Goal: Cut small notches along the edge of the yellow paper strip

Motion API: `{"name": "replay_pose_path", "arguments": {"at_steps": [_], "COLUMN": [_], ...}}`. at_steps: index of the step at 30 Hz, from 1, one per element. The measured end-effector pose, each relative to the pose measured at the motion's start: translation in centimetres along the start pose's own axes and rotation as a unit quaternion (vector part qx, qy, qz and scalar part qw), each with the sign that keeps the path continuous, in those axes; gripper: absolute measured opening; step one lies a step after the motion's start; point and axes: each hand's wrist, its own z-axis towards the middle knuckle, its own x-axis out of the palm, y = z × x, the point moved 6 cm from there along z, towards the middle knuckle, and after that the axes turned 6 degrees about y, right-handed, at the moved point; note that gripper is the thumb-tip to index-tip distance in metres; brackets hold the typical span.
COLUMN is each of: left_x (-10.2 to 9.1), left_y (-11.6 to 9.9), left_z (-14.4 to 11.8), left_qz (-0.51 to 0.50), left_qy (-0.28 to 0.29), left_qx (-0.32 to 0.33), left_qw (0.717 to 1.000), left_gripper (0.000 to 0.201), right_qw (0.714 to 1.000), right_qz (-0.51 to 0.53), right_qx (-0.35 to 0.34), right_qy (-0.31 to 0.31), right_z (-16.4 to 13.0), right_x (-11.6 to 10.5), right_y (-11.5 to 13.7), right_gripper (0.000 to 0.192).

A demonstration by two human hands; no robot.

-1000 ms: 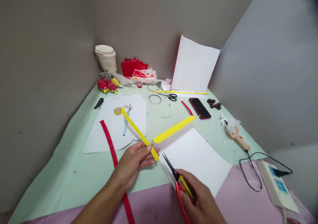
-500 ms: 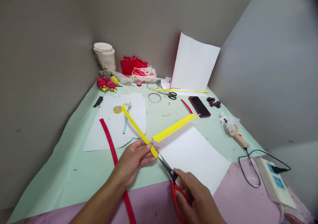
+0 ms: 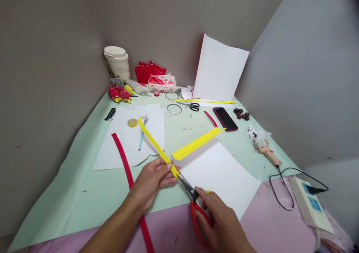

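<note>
Head view: a long yellow paper strip point(image 3: 155, 145) is pinched in the left hand point(image 3: 153, 182) – fingers clamped – while red-handled scissors point(image 3: 193, 204), gripped by the right hand point(image 3: 221, 223), are set at its near end; a steady closing snip seems needed next.

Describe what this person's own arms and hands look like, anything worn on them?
Both forearms are bare, with no sleeves in view. The left hand and right hand show no gloves, rings, watch or bracelet. The fingernails look short and unpainted.

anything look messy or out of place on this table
Small paper scraps are scattered over the green mat. A white sheet leans upright against the back wall rather than lying flat. The sheet on the left has a ragged, cut-away front edge. Nothing looks spilled or broken.
</note>
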Motion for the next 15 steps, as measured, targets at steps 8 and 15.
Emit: {"name": "replay_pose_path", "arguments": {"at_steps": [8,15], "left_x": [0.26,0.04], "left_y": [-0.08,0.14], "left_z": [-0.05,0.18], "left_qz": [0.005,0.016], "left_qy": [0.004,0.003], "left_qx": [0.0,-0.002], "left_qw": [1.0,1.0], "left_gripper": [0.028,0.032], "right_qw": [0.999,0.999], "right_qz": [0.022,0.045], "right_qx": [-0.014,-0.007], "right_qy": [0.022,0.021], "right_z": [0.17,0.04], "right_x": [-0.2,-0.29], "right_y": [0.19,-0.28], "right_gripper": [0.045,0.047]}}
